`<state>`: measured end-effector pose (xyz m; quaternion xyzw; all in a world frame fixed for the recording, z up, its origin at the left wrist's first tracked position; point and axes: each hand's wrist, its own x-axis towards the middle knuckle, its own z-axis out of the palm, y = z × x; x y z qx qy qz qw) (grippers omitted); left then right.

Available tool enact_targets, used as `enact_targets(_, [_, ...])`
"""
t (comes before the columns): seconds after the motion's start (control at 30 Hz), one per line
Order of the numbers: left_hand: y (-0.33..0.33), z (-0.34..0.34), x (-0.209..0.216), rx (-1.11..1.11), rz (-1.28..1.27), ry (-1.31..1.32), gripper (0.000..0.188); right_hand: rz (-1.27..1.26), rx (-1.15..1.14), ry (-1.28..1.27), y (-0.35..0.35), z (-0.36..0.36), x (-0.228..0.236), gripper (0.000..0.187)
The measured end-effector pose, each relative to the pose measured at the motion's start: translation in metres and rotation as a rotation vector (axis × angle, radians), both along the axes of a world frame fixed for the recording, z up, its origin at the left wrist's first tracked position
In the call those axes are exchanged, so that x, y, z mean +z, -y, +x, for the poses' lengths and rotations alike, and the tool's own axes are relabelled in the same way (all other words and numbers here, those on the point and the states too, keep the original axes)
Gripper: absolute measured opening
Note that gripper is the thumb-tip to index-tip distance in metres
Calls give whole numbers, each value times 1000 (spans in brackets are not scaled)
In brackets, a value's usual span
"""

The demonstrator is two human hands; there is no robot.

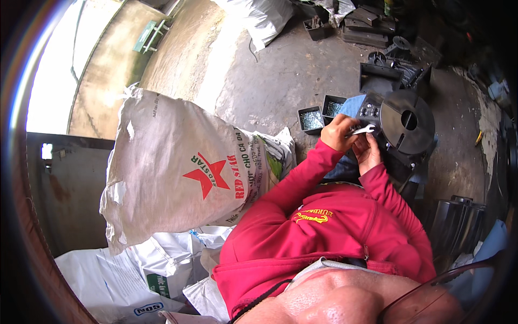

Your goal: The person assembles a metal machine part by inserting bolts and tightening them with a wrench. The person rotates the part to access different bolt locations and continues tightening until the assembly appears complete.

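Observation:
My left hand (338, 133) is closed around a silver open-end wrench (363, 129), whose jaw points right toward a black part. Just below the jaw is my right hand (368, 155), fingers bent up and close together near the wrench; whatever they pinch is too small or hidden. The black part has a large round disc (396, 121) with a hole in its middle and a block with several small bolts or holes (370, 110) on its left side. It rests at my knee, against blue jeans (345, 168).
Two small black trays of small metal pieces (311, 120) (333, 108) stand left of the part. A large white woven sack (167, 167) stands at my left. Black boxes (380, 70) and metal bars (367, 35) lie farther off. Black parts (458, 221) stand at right.

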<state>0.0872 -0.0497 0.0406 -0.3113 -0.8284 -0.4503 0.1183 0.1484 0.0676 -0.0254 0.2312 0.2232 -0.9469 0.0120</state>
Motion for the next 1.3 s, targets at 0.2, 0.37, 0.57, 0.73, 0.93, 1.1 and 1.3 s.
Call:
enact_targets(0.2, [-7,-5,-8,-77,-94,10,32,17,-68,6,-2,0,-13,33])
enact_targets(0.37, [-12,-5,-8,-25,-13,-14,26,-15,-51,36,-4,1,-9,37])
enact_targets(0.57, [-10,-6,-7,0,-139,-28,26,-42,-55,-36,1,0,-16,36])
enact_targets(0.73, [-4,-17,-6,-172,-161,-109,32,-20,-26,-17,-4,1,-15,42])
enact_targets(0.93, [-9,1,-22,74,29,-46,26,-12,19,19,-5,2,-3,34])
enact_targets(1.1, [-7,-8,-10,-78,-139,-158,23,-3,-9,-63,-6,0,-29,33])
enact_targets(1.3, [-6,-5,-9,-18,0,-84,25,3,18,19,-7,2,-2,34])
